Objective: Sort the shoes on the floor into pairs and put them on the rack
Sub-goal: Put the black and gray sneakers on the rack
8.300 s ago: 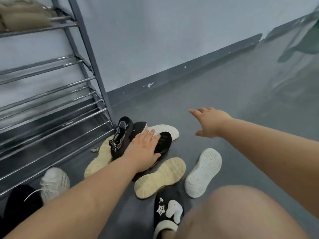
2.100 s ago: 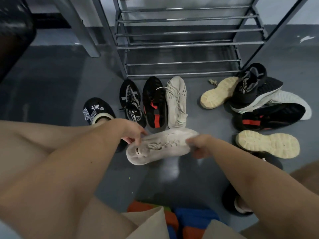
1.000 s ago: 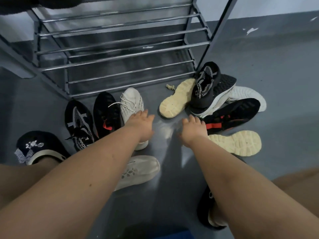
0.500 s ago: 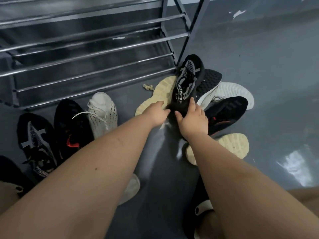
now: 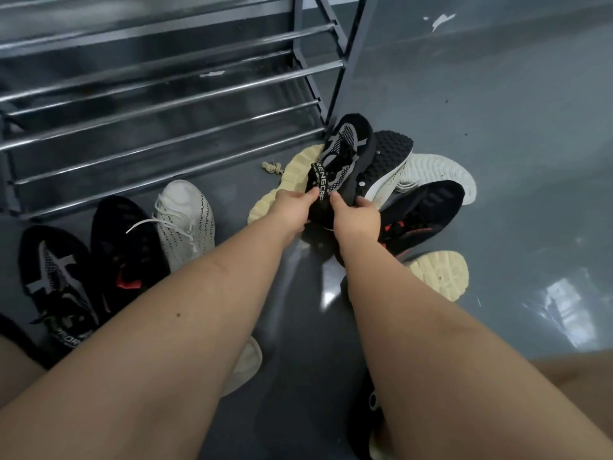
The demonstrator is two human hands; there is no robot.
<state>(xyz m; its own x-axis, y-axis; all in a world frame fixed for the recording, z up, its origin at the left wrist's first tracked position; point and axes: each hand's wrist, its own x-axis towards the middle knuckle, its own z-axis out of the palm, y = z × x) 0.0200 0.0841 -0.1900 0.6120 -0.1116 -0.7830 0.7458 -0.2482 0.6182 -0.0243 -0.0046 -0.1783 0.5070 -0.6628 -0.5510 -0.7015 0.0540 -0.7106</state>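
Black-and-grey sneaker (image 5: 345, 154) atop the pile, heel pinched between left grip (image 5: 292, 207) and right grip (image 5: 356, 215).

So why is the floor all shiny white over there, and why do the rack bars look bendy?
Head view: the shiny floor throws back light as white glare patches; the wide-angle lens fans the rack bars apart; the nearest forearms look slightly soft.

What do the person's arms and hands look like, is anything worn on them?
Both forearms are bare as far as the view shows, with no sleeves, and no watch or bracelet at the wrists. The left hand and right hand wear no gloves. No rings are visible on the fingers that show.
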